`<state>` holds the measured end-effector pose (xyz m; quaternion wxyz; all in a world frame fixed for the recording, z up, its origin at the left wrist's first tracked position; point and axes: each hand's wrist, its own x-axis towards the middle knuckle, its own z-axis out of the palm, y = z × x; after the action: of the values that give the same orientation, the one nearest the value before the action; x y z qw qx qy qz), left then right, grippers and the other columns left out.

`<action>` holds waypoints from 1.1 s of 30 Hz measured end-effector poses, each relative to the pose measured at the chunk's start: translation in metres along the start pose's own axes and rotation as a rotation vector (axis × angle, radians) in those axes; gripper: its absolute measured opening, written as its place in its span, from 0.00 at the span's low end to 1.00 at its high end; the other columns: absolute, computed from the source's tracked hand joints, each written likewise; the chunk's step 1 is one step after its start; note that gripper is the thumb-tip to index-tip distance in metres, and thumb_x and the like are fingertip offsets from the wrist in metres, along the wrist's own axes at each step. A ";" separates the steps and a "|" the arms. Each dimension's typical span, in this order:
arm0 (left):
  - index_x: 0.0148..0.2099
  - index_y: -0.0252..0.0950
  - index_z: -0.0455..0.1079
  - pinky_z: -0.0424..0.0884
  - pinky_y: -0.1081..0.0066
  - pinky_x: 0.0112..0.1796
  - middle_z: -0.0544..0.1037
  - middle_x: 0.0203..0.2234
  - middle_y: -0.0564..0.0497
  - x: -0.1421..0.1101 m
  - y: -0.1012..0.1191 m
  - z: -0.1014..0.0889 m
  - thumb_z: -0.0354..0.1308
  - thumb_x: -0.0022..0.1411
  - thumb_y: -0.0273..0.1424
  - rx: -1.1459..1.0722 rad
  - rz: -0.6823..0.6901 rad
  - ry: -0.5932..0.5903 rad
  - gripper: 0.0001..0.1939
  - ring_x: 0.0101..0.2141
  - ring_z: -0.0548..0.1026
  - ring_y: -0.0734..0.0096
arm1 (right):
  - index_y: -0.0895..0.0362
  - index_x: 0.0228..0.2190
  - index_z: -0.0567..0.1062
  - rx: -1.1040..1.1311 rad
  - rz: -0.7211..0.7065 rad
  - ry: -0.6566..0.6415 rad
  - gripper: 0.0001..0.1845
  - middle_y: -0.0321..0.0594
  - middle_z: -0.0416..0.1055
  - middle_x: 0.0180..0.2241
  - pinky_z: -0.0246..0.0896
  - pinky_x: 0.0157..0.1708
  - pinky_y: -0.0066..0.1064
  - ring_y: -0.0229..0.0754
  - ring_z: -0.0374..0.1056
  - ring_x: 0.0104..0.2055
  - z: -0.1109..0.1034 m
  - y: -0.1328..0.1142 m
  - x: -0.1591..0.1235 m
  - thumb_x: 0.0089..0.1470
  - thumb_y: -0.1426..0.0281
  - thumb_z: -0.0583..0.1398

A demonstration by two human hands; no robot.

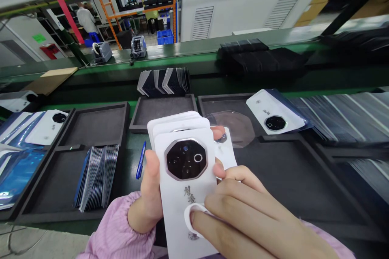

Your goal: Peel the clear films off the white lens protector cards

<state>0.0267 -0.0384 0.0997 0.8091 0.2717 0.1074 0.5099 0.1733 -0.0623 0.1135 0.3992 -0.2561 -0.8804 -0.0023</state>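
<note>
Several white phone back covers (pixel 182 210), stacked in a fan, are gripped in my left hand (pixel 150 186). Its thumb lies along the left edge, and fingertips show at the right edge. The front cover has a black octagonal camera window (pixel 186 160) with a silver rim and dark lettering below. Bent across the lower right of this cover is my right hand (pixel 249 214), fingers close together. A small white loop-like piece (pixel 194 216) sits at one fingertip against the cover; its kind is unclear. Another white cover (pixel 226 151) lies partly hidden behind the stack.
Dark trays (pixel 100 119) line the green bench, with upright rows of panels (pixel 99 178) at left. A blue pen (pixel 141 160) lies left of my hands. A clear film (pixel 235 127) and a white cover (pixel 270 111) are at right. Tape dispensers (pixel 139 46) stand behind.
</note>
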 end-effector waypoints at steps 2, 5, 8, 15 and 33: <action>0.59 0.32 0.72 0.66 0.59 0.45 0.75 0.33 0.44 0.000 0.000 0.000 0.52 0.54 0.65 0.001 -0.004 0.002 0.46 0.35 0.70 0.59 | 0.56 0.36 0.78 -0.002 -0.003 0.008 0.19 0.35 0.66 0.21 0.63 0.38 0.35 0.38 0.62 0.24 0.000 0.000 0.001 0.66 0.79 0.48; 0.58 0.33 0.72 0.65 0.59 0.44 0.75 0.32 0.44 0.000 0.001 0.001 0.52 0.54 0.66 0.011 -0.015 0.010 0.46 0.34 0.70 0.58 | 0.56 0.36 0.78 -0.004 -0.007 0.030 0.20 0.35 0.65 0.20 0.63 0.36 0.35 0.38 0.62 0.23 0.000 0.000 0.002 0.66 0.79 0.47; 0.58 0.33 0.72 0.66 0.59 0.44 0.74 0.31 0.44 0.000 0.003 0.003 0.51 0.53 0.67 0.026 -0.011 0.033 0.47 0.35 0.70 0.58 | 0.57 0.36 0.78 0.001 -0.015 0.026 0.20 0.35 0.66 0.21 0.63 0.36 0.35 0.38 0.62 0.24 0.000 0.000 0.002 0.66 0.79 0.47; 0.58 0.33 0.72 0.66 0.62 0.42 0.74 0.32 0.45 -0.001 0.005 0.004 0.53 0.53 0.66 -0.006 -0.049 0.027 0.47 0.34 0.70 0.60 | 0.55 0.36 0.77 -0.001 -0.009 0.033 0.15 0.34 0.66 0.21 0.64 0.36 0.34 0.39 0.63 0.23 -0.001 -0.001 -0.001 0.64 0.79 0.52; 0.60 0.33 0.70 0.68 0.64 0.38 0.74 0.34 0.45 -0.002 0.005 -0.001 0.54 0.53 0.66 -0.038 -0.091 0.024 0.47 0.33 0.71 0.63 | 0.51 0.38 0.78 0.020 0.069 -0.041 0.07 0.33 0.66 0.21 0.66 0.37 0.35 0.39 0.64 0.24 -0.003 0.002 -0.013 0.64 0.71 0.58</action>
<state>0.0212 -0.0380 0.1015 0.8352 0.2450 0.1199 0.4776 0.1839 -0.0672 0.1062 0.3833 -0.2821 -0.8791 0.0256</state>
